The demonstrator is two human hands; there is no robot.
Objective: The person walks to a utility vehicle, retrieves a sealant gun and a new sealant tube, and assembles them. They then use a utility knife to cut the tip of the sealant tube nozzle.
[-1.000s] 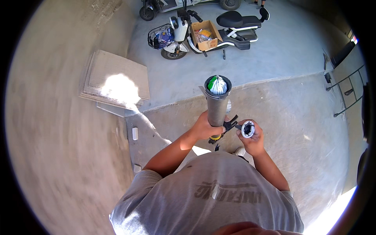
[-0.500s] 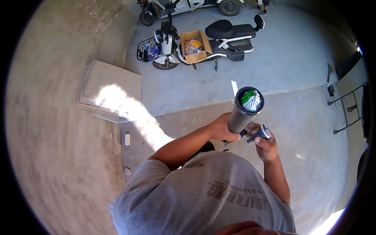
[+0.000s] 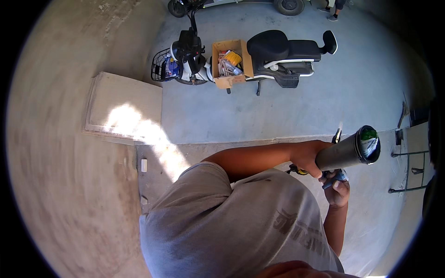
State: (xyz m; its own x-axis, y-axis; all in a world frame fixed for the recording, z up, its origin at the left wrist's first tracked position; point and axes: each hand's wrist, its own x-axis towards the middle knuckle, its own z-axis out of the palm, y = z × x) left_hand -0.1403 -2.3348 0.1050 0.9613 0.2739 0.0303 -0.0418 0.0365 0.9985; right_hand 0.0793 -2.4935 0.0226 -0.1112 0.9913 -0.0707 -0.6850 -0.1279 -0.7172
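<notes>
My left hand (image 3: pixel 308 155) is wrapped around the grey barrel of a caulking gun (image 3: pixel 340 155). The barrel slants out to the right, its open black-rimmed end facing up and away. Inside that end shows the crumpled green-and-white tip of a foil sealant pack (image 3: pixel 369 142). Just below the barrel, my right hand (image 3: pixel 340 193) is closed around a dark cone-shaped nozzle cap (image 3: pixel 342 176), partly covered by the fingers. Behind my left hand, bits of the gun's yellow and black parts (image 3: pixel 299 170) show; the rest is hidden.
Ahead stands a scooter (image 3: pixel 287 51) with an open cardboard box (image 3: pixel 229 83) of tubes on its footboard. Flat boards (image 3: pixel 125 88) lean by the left wall. A metal rack (image 3: pixel 408 171) is at the right. A person's foot (image 3: pixel 332 18) shows at the far top.
Both hands and the caulking gun have shifted to the right. The barrel has tipped from nearly upright toward the right, and the view has moved closer to the scooter.
</notes>
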